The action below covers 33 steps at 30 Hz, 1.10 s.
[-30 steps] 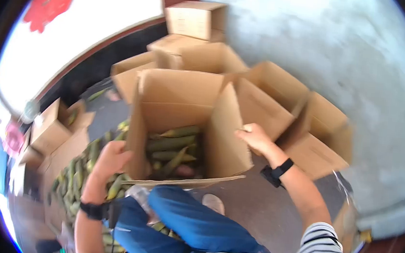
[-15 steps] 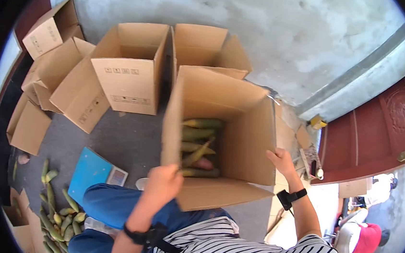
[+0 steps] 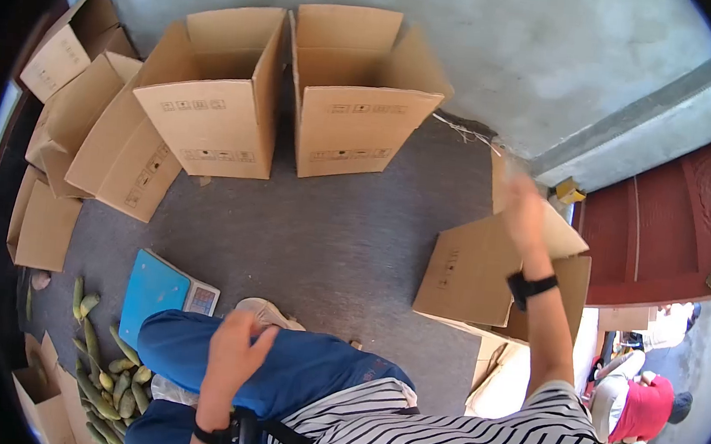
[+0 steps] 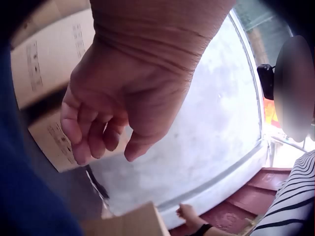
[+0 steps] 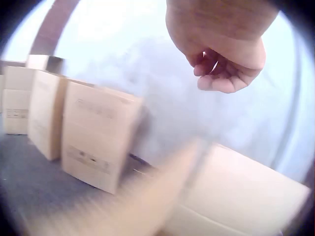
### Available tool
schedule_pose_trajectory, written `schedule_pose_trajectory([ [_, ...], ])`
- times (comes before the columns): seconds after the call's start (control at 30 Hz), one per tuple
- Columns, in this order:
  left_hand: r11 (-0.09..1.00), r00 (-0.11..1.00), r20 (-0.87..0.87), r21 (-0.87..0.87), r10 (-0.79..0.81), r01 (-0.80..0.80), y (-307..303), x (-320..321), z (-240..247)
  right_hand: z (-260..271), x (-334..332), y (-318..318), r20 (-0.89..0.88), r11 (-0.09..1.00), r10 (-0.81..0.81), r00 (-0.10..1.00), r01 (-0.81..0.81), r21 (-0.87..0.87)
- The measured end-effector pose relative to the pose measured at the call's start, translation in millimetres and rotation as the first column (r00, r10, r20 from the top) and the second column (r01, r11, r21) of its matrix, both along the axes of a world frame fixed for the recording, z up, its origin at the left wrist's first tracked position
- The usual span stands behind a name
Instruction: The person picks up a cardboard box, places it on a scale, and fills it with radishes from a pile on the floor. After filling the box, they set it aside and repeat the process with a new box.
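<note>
A tall open cardboard box [image 3: 468, 270] stands on the floor at the right in the head view, its flaps up and its inside mostly hidden from here. Over its far side hovers my right hand [image 3: 525, 211], blurred; in the right wrist view its fingers [image 5: 224, 83] hang loosely curled above the box flaps [image 5: 241, 182] and hold nothing. My left hand [image 3: 234, 351] is held above the blue trouser leg, empty. Its thumb stands apart from loosely bent fingers in the left wrist view.
Several open cardboard boxes [image 3: 203, 124] line the wall and left side. A blue scale [image 3: 155, 293] sits on the grey floor [image 3: 329, 237] by a shoe. Long green vegetables [image 3: 108, 386] lie in a heap at lower left. A red door [image 3: 668, 224] and people [image 3: 639, 407] are at right.
The box with green vegetables, held between both hands, was carried right and set on the floor. Both hands have let go; the left drew back toward the leg, the right rose above the box.
</note>
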State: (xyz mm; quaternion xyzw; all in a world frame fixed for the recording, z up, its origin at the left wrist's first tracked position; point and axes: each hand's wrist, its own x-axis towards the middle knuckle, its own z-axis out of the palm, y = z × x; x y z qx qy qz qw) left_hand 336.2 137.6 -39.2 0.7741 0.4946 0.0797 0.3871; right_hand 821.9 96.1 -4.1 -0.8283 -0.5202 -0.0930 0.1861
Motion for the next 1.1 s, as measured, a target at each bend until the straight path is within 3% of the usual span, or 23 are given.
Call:
schedule_pose_trajectory([
  [0.03, 0.995, 0.995, -0.09, 0.095, 0.045, -0.036, -5.3, -20.7, -5.4, 4.1, -37.7, 39.2, 0.127, 0.983, 0.181, 0.975, -0.178, -0.039],
  [0.07, 0.993, 0.993, -0.098, 0.099, 0.065, -0.055, -14.3, -36.7, -11.2, -17.4, -46.9, 73.1, 0.26, 0.919, 0.36, 0.896, -0.388, 0.065],
  [0.1, 0.963, 0.986, -0.14, 0.262, 0.093, -0.053, -24.2, -51.1, -18.6, -13.7, -70.1, 101.5, 0.194, 0.895, 0.44, 0.877, -0.446, -0.01],
  [0.13, 0.908, 0.974, -0.184, 0.418, 0.128, -0.041, -31.8, -61.9, -23.8, -29.7, -75.0, 132.2, 0.258, 0.88, 0.461, 0.849, -0.476, -0.009],
  [0.17, 0.903, 0.968, -0.197, 0.426, 0.154, -0.057, -38.2, -65.7, -26.6, -40.8, -73.4, 162.4, 0.249, 0.867, 0.481, 0.841, -0.497, 0.005],
  [0.23, 0.881, 0.943, -0.265, 0.47, 0.202, -0.057, -48.9, -64.6, -31.6, -59.6, -71.3, 216.6, 0.433, 0.881, 0.399, 0.808, -0.469, 0.064],
  [0.27, 0.883, 0.936, -0.279, 0.466, 0.215, -0.064, -51.0, -66.8, -33.3, -73.2, -66.0, 234.2, 0.434, 0.87, 0.412, 0.801, -0.487, 0.072],
  [0.33, 0.876, 0.932, -0.263, 0.471, 0.249, -0.101, -51.0, -67.6, -33.4, -91.4, -51.2, 263.7, 0.374, 0.941, 0.331, 0.866, -0.333, -0.062],
  [0.37, 0.878, 0.933, -0.25, 0.465, 0.257, -0.117, -51.1, -68.6, -33.2, -92.2, -54.2, 269.0, 0.381, 0.933, 0.348, 0.857, -0.355, -0.055],
  [0.43, 0.869, 0.933, -0.226, 0.473, 0.281, -0.148, -52.4, -70.1, -33.8, -93.7, -63.2, 258.3, 0.347, 0.886, 0.365, 0.864, -0.208, -0.415],
  [0.5, 0.867, 0.937, -0.204, 0.472, 0.285, -0.161, -53.5, -70.9, -34.5, -94.7, -68.1, 235.1, 0.272, 0.815, 0.545, 0.793, -0.426, -0.392],
  [0.63, 0.851, 0.947, -0.16, 0.499, 0.277, -0.165, -51.9, -70.0, -35.2, -84.2, -113.9, 177.9, 0.209, 0.619, 0.78, 0.59, -0.677, -0.397],
  [0.77, 0.851, 0.955, -0.121, 0.494, 0.27, -0.178, -47.4, -70.5, -35.4, -78.5, -183.0, 96.9, 0.031, 0.524, 0.839, 0.543, -0.791, -0.315],
  [0.83, 0.842, 0.951, -0.124, 0.507, 0.285, -0.186, -47.3, -70.4, -38.2, -73.6, -211.1, 62.9, -0.087, 0.542, 0.811, 0.579, -0.799, -0.262],
  [0.9, 0.853, 0.937, -0.013, 0.417, 0.35, -0.313, -45.4, -62.2, -36.1, -64.6, -231.7, 46.1, -0.156, 0.557, 0.786, 0.599, -0.794, -0.242],
  [0.93, 0.9, 0.934, -0.03, 0.278, 0.357, -0.335, -42.8, -56.7, -34.2, -61.9, -240.8, 39.2, -0.222, 0.58, 0.753, 0.619, -0.784, -0.22],
  [0.97, 0.897, 0.93, -0.028, 0.274, 0.367, -0.346, -38.6, -45.8, -30.2, -61.0, -250.5, 33.4, -0.222, 0.571, 0.759, 0.612, -0.79, -0.224],
  [1.03, 0.806, 0.75, 0.297, -0.245, 0.591, -0.538, -30.3, -19.1, -21.0, -62.2, -271.1, 24.2, -0.233, 0.556, 0.783, 0.577, -0.817, -0.154],
  [1.1, 0.808, 0.72, 0.365, -0.274, 0.59, -0.522, -20.6, 1.6, -42.7, -64.3, -283.0, 18.0, -0.226, 0.532, 0.801, 0.554, -0.832, -0.156],
])
